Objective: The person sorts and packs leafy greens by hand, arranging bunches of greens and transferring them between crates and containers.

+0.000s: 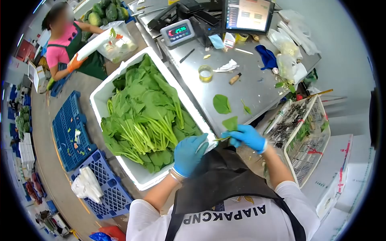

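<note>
My right hand (248, 138), in a blue glove, pinches a green leaf (230, 123) by its stem beside the steel table's near edge. The stem points toward my left hand (188, 156), also blue-gloved, with its fingers stretched out at the near corner of a white foam box (143, 182). Whether those fingertips touch the stem is unclear. Long-stemmed leafy greens (144, 112) fill the box, with most stems toward my side. On the table (193, 76) lie another loose leaf (222, 104) and a small sprig (246, 107).
A scale (177, 32), a monitor (248, 15), a tape roll (205, 73) and plastic bags (287, 50) occupy the table. White plastic baskets (307, 146) stand at my right, blue pallets (71, 130) at left. A co-worker (64, 50) handles a plastic-wrapped item beyond the box.
</note>
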Motion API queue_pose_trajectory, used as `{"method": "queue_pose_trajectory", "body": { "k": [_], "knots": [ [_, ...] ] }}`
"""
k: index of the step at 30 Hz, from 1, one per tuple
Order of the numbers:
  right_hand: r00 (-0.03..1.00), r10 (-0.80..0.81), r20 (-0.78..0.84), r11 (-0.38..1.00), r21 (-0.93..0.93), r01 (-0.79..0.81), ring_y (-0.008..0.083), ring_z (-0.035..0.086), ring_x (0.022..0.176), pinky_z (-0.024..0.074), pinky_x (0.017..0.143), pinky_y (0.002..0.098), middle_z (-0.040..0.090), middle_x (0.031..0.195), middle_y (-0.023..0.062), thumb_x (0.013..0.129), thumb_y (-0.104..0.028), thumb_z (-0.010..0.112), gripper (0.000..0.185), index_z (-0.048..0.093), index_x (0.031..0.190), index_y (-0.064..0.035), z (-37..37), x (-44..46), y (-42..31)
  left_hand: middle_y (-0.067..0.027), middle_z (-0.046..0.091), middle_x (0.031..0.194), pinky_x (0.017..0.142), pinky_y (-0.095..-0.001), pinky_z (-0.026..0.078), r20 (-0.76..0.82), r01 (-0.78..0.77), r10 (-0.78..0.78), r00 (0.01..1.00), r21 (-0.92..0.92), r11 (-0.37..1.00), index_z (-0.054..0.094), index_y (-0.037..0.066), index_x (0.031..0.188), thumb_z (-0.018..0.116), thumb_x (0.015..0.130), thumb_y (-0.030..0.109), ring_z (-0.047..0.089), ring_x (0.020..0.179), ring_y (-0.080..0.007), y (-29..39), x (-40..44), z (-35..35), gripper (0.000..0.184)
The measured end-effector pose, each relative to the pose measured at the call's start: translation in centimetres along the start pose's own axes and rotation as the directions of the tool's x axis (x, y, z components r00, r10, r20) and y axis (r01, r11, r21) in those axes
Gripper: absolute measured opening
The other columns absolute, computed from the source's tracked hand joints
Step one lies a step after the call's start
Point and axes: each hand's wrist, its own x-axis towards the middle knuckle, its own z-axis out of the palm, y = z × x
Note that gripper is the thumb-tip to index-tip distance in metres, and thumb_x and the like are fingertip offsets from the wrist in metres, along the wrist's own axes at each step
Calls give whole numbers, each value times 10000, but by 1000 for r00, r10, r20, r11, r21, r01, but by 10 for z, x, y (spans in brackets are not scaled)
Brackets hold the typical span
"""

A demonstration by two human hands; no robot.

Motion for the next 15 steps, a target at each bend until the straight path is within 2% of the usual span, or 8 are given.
{"method": "queue_pose_trajectory", "body": {
  "k": [7,8,9,11,12,13,14,15],
  "knots": [
    [977,83,-198,988,-112,-106,88,628,644,517,599,222,684,786,22,962,-226,606,269,712,1134,-49,-254,-133,81,-108,653,897,712,-408,495,83,26,-19,996,-76,997,699,112,1131,652,891,189,623,821,-305,79,47,101,257],
    [966,70,-247,989,-106,-99,87,625,642,514,591,224,681,779,22,964,-229,600,273,714,1129,-44,-295,-157,86,-113,650,897,710,-415,494,185,112,-91,979,-107,988,692,103,1137,645,893,179,620,819,-309,97,53,125,260],
    [955,56,-291,990,-104,-90,86,621,640,510,582,226,678,772,23,966,-232,594,277,716,1124,-39,-339,-179,89,-112,650,900,709,-418,492,208,78,-51,977,-125,989,689,101,1139,645,892,178,618,818,-311,117,61,149,262],
    [908,-45,-417,997,-76,14,85,611,635,494,576,224,670,760,24,980,-227,563,288,703,1117,-15,-440,-222,120,-110,650,904,707,-424,490,275,21,26,961,-170,985,684,98,1143,646,891,175,616,815,-315,158,72,199,266],
    [912,-178,-371,984,-74,162,96,605,632,499,582,240,664,755,13,994,-223,538,287,686,1113,-8,-500,-244,136,-107,655,933,710,-427,491,307,9,59,950,-218,976,682,102,1134,645,890,172,614,818,-324,175,76,228,257],
    [787,-269,-555,938,-337,83,118,622,700,517,661,279,666,792,16,1000,-219,530,284,663,1114,5,-624,-264,218,-107,657,943,712,-428,491,343,-26,89,935,-185,982,682,102,1131,645,887,173,614,822,-326,192,79,250,256],
    [662,-323,-676,772,217,597,174,634,1010,520,881,307,674,1100,116,1016,-198,499,298,621,1207,-5,-671,-279,239,-107,658,953,715,-429,492,382,-68,126,915,-162,984,681,102,1127,646,885,173,615,825,-329,208,82,273,255],
    [580,-288,-762,417,445,793,224,464,1323,391,1116,350,477,1444,181,1035,-177,448,365,513,1350,-4,-683,-291,223,-108,659,963,718,-430,492,419,-115,171,892,-154,981,680,102,1124,646,883,173,615,829,-331,225,85,297,254]
  ]
}}
